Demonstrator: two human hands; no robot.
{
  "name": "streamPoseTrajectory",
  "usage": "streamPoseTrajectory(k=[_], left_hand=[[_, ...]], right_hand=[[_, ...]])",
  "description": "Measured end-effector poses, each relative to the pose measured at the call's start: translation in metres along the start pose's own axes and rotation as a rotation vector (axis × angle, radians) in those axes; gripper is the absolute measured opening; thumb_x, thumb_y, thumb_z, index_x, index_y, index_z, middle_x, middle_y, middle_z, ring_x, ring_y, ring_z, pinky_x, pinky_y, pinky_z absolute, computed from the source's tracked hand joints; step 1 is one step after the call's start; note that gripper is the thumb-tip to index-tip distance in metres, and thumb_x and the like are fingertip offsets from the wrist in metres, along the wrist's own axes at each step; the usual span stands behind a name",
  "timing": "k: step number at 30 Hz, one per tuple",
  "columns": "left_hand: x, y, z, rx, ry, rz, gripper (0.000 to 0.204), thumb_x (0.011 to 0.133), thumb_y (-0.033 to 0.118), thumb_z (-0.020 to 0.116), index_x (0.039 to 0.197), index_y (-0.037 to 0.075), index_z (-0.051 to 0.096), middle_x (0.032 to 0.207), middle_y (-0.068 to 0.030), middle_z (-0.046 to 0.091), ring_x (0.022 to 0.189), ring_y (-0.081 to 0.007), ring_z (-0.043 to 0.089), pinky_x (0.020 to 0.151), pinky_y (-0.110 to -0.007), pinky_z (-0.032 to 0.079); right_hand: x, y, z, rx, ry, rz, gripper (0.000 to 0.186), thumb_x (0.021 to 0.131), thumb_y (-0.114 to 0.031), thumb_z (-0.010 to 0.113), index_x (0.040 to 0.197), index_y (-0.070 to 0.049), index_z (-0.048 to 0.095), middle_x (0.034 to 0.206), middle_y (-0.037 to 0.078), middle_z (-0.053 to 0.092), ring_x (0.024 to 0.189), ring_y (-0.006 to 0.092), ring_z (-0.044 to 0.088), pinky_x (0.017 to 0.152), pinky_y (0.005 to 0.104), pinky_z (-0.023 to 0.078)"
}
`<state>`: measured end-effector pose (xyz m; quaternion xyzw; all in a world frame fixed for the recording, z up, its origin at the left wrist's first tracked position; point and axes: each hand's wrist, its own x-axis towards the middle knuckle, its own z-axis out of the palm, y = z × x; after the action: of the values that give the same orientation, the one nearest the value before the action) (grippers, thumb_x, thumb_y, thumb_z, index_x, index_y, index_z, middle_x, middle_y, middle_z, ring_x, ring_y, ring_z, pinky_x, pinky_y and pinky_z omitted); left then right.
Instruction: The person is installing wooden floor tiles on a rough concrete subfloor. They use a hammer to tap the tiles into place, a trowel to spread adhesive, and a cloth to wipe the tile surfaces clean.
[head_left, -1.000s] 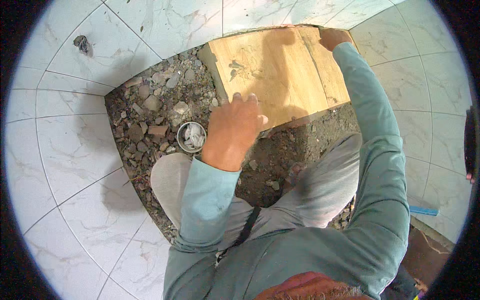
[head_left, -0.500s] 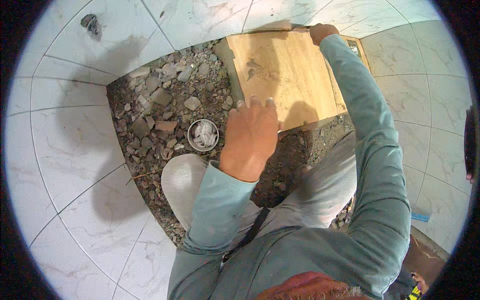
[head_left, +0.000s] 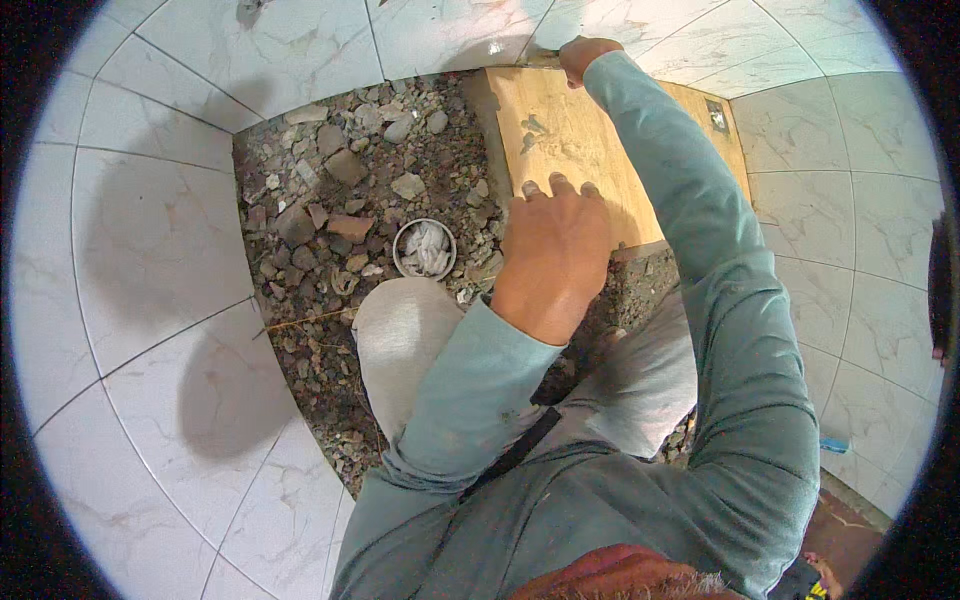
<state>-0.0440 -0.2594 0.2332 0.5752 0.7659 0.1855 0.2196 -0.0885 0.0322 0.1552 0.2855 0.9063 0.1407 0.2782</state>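
Note:
Wood-patterned floor tiles [head_left: 640, 170], light tan with a dark smudge near the left end, lie along the foot of the far wall. My left hand [head_left: 556, 255] rests palm down at their near left edge, fingers stretched onto the surface and holding nothing. My right arm reaches across the tiles. At the far edge, where they meet the wall, my right hand [head_left: 588, 60] is closed around a thin, dark-tipped tool [head_left: 543, 54]. Most of that tool is hidden by the hand, so its kind does not show.
Rubble and broken stone [head_left: 345, 165] cover the ground left of the tiles. A round bowl [head_left: 425, 249] of crumpled whitish material sits there by my left knee. White marbled wall tiles [head_left: 150, 250] enclose the space. A small blue object [head_left: 834, 445] lies at the right.
My right hand has slid left along the tiles' far edge with the thin tool. My left hand stays at the near left edge. The whole view has shifted slightly.

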Motion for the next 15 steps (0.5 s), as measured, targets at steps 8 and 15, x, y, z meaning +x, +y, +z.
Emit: streamPoseTrajectory(k=[8,15], left_hand=[[0.0,0.014,0.0,-0.005,0.026,0.029,0.028,0.094,0.022,0.069,0.109,-0.001,0.07,0.103,-0.0224,0.07,0.095,-0.0397,0.072,0.077,-0.049,0.06],[-0.004,0.019,0.0,0.048,-0.055,-0.004,0.028,0.094,0.023,0.066,0.109,0.001,0.072,0.103,-0.0213,0.071,0.096,-0.039,0.072,0.081,-0.05,0.06]], right_hand=[[-0.009,-0.021,-0.027,0.041,0.051,-0.079,0.033,0.086,-0.026,0.08,0.115,-0.01,0.076,0.111,0.01,0.077,0.104,0.0327,0.074,0.081,0.052,0.061],[-0.009,-0.103,-0.073,0.371,0.236,-0.509,0.057,0.098,-0.056,0.063,0.135,-0.014,0.062,0.113,0.016,0.073,0.088,0.0345,0.073,0.079,0.0484,0.06]])
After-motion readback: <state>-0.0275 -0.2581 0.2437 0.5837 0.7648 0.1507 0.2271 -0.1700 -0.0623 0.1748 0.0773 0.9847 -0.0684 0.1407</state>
